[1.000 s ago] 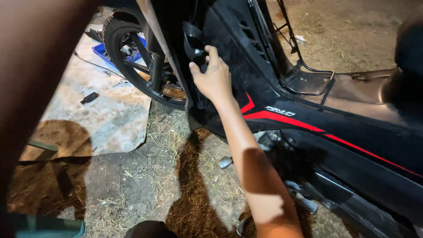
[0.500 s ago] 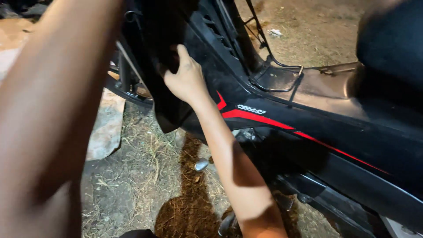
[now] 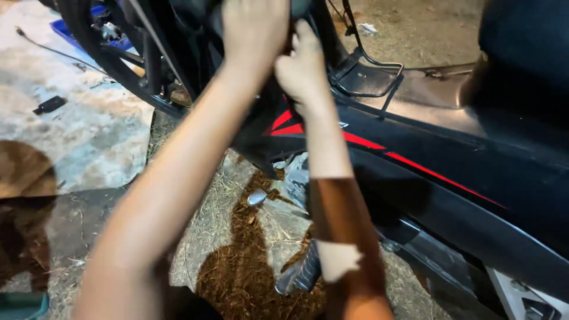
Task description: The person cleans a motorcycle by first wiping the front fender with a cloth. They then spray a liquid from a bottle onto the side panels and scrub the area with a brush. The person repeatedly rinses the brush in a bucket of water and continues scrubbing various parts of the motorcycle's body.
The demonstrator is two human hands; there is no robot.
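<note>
Both hands are up at the front of a black scooter (image 3: 462, 178), pressed close together at the top of the view. The left hand (image 3: 255, 29) lies with its back to the camera, fingers curled over a dark part of the front panel (image 3: 195, 53); whether that grip is clenched on anything cannot be told, since the fingertips are hidden. The right hand (image 3: 302, 68) sits just beside it, touching it, fingers bent against the same dark bodywork, its grip equally unclear. Below the wrists runs a red stripe (image 3: 415, 166) along the scooter's side. Right of the hands is the footboard (image 3: 427, 89) with a wire rack (image 3: 367, 71) on it. Under the forearms, a silver pedal (image 3: 256, 197) and a footpeg (image 3: 299, 275) stick out over ground strewn with dry grass (image 3: 237, 266). At left lie a pale sheet (image 3: 89, 136) and a blue tray (image 3: 89, 29).
</note>
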